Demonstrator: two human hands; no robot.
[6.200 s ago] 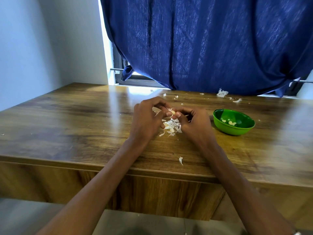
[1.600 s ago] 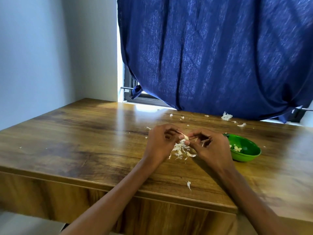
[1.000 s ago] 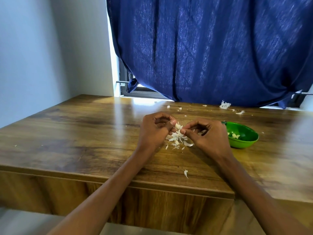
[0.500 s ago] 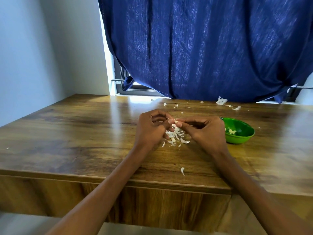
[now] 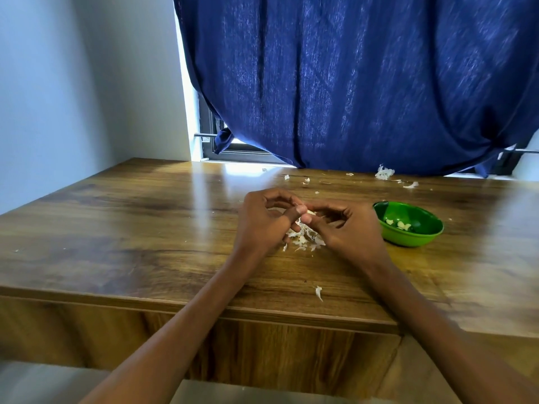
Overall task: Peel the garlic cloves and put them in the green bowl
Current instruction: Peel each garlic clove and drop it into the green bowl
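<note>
Garlic clove (image 5: 311,212) pinched in a narrow grip between left hand (image 5: 264,224) and right hand (image 5: 345,228). Green bowl (image 5: 408,239) lies right of the grip, nearer the right hand; clove's long axis can't be told.

The left hand (image 5: 262,221) and right hand (image 5: 347,228) pinched a garlic clove (image 5: 309,212) between them, above a heap of skins (image 5: 304,239) just left of the green bowl (image 5: 408,237).
</note>
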